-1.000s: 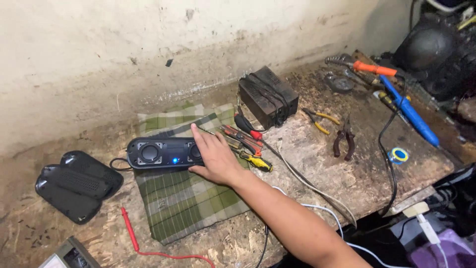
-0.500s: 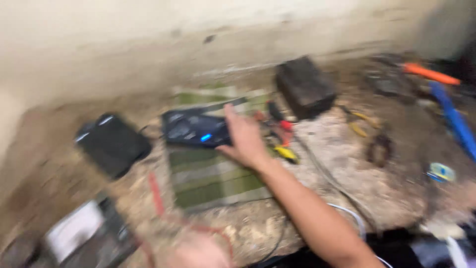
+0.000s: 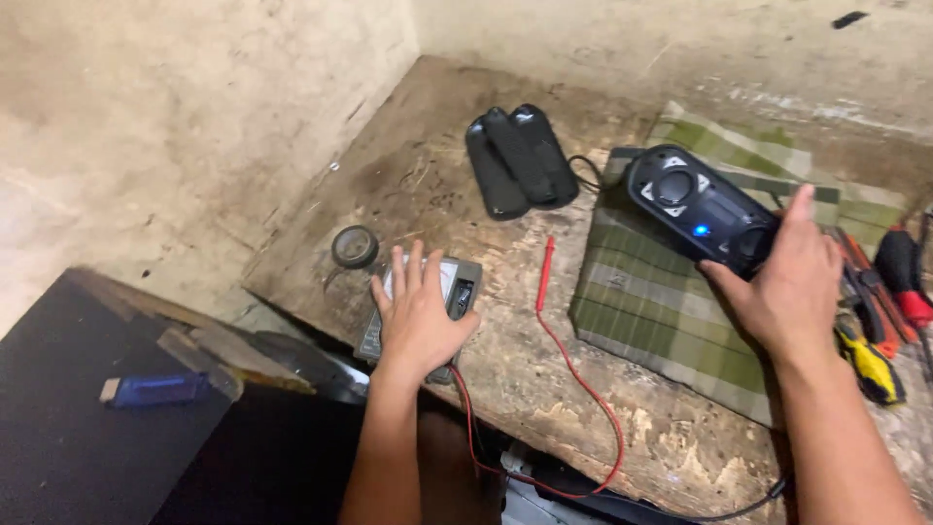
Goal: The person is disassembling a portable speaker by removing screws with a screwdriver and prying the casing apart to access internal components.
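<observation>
My right hand (image 3: pixel 787 282) grips the near end of a black oblong speaker (image 3: pixel 698 209) with a small blue light, which lies on a green checked cloth (image 3: pixel 661 292). My left hand (image 3: pixel 418 316) rests flat, fingers spread, on a grey multimeter (image 3: pixel 457 292) near the bench's front edge. A red probe with its lead (image 3: pixel 554 321) runs from the meter across the wood toward the cloth.
A black speaker shell (image 3: pixel 520 156) lies at the back by the wall. A roll of dark tape (image 3: pixel 355 246) sits left of the meter. Screwdrivers with red and yellow handles (image 3: pixel 889 292) lie at the right. A blue object (image 3: pixel 155 389) lies on a dark surface below left.
The view has swung left, bringing the corner and bench edge into sight. My left hand has come in and landed on the multimeter. My right hand stays on the speaker.
</observation>
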